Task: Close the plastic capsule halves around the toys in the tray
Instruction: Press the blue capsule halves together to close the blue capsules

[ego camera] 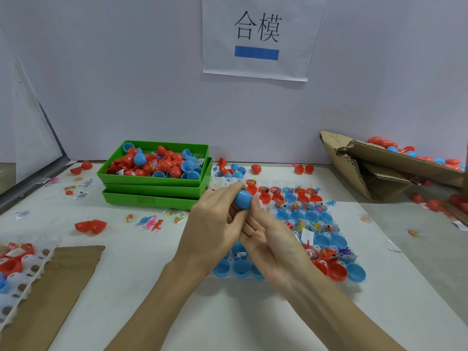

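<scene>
Both hands meet above the white tray (pixel 266 214), holding one blue capsule (pixel 243 200) between them. The left hand (pixel 215 224) curls its fingers over the capsule's near end from the left; the right hand (pixel 268 236) lies palm-up beneath, its fingertips (pixel 254 204) pressed to the capsule's right side. Each grip is closed round the capsule, and whether its halves are fully shut I cannot tell, since the fingers cover the seam.

The tray lies on the surface (pixel 228 312) under the hands, its holes filled with open red and blue halves (pixel 336 271), many with small toys (pixel 295 206) in them. Just left of it stand stacked green bins (pixel 152 196), the top one heaped with red and blue capsule parts. Loose toys (pixel 152 222) and an open red capsule (pixel 90 226) lie on the surface to the left. A second tray (pixel 22 274) rests on brown card (pixel 63 287) at the left edge. A torn cardboard box (pixel 379 171) with capsules sits at the right. A paper sign (pixel 255 36) hangs on the wall.
</scene>
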Action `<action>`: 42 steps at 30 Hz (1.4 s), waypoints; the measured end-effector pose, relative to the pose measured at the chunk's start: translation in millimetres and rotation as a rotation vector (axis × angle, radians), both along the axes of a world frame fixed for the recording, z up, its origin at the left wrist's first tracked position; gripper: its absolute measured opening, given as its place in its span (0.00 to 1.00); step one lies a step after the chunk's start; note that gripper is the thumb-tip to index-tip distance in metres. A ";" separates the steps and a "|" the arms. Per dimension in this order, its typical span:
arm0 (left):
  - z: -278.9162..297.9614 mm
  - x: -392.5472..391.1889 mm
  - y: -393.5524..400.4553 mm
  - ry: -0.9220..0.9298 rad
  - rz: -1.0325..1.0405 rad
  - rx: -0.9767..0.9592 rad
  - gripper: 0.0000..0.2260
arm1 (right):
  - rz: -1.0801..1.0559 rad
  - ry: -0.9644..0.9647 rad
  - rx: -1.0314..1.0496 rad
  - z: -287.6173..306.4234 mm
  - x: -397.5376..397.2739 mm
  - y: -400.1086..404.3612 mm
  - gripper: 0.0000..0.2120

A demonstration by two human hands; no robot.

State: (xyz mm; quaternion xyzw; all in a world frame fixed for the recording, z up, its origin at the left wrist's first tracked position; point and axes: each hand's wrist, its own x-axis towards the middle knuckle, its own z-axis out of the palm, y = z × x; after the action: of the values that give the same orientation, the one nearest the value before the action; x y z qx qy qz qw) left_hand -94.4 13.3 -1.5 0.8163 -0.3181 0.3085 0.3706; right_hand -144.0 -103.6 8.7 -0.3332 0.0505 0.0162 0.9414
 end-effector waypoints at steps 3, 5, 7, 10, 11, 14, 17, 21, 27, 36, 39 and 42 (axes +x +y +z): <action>-1.6 1.0 0.3 -0.047 0.038 0.078 0.18 | -0.032 0.016 0.001 -2.4 -1.2 3.8 0.17; -2.8 1.3 0.0 -0.088 0.053 0.126 0.19 | -0.055 0.020 -0.020 -4.0 -2.8 5.3 0.16; -3.8 2.4 0.2 -0.123 0.066 0.156 0.19 | -0.079 0.020 -0.047 -5.0 -4.2 7.0 0.16; -5.7 2.7 -0.8 -0.144 0.058 0.159 0.17 | -0.125 0.046 -0.059 -5.8 -4.7 9.4 0.17; -6.3 2.7 -1.4 -0.147 0.050 0.151 0.16 | -0.135 0.057 -0.053 -5.7 -4.8 9.4 0.17; -6.0 2.2 -3.0 -0.133 0.038 0.116 0.15 | -0.124 0.051 -0.037 -3.6 -6.2 8.0 0.16; -4.7 1.8 -3.5 -0.134 0.024 0.077 0.14 | -0.097 0.049 -0.058 0.5 -8.0 4.9 0.17; -1.7 2.3 -2.5 -0.139 0.051 0.017 0.14 | -0.010 0.013 -0.115 6.7 -7.9 1.2 0.20; 2.7 -1.6 -5.6 0.141 -0.092 -0.170 0.22 | 0.162 -0.084 -0.037 14.7 -3.2 -12.2 0.24; 2.8 1.6 -4.7 0.257 -0.286 -0.186 0.19 | 0.195 -0.104 -0.095 10.8 8.6 -27.4 0.21; 5.1 -0.6 -7.3 0.265 -0.317 -0.263 0.16 | 0.166 -0.150 -0.130 11.3 8.0 -22.5 0.22; 6.6 -2.6 -9.3 0.264 -0.337 -0.274 0.17 | 0.142 -0.186 -0.120 11.5 5.7 -18.9 0.21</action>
State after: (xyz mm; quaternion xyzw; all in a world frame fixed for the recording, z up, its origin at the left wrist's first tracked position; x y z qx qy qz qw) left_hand -97.1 4.0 5.1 0.7271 -0.3540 0.1733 0.5622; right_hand -138.3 -122.6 20.3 -0.3918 -0.0601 0.0490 0.9168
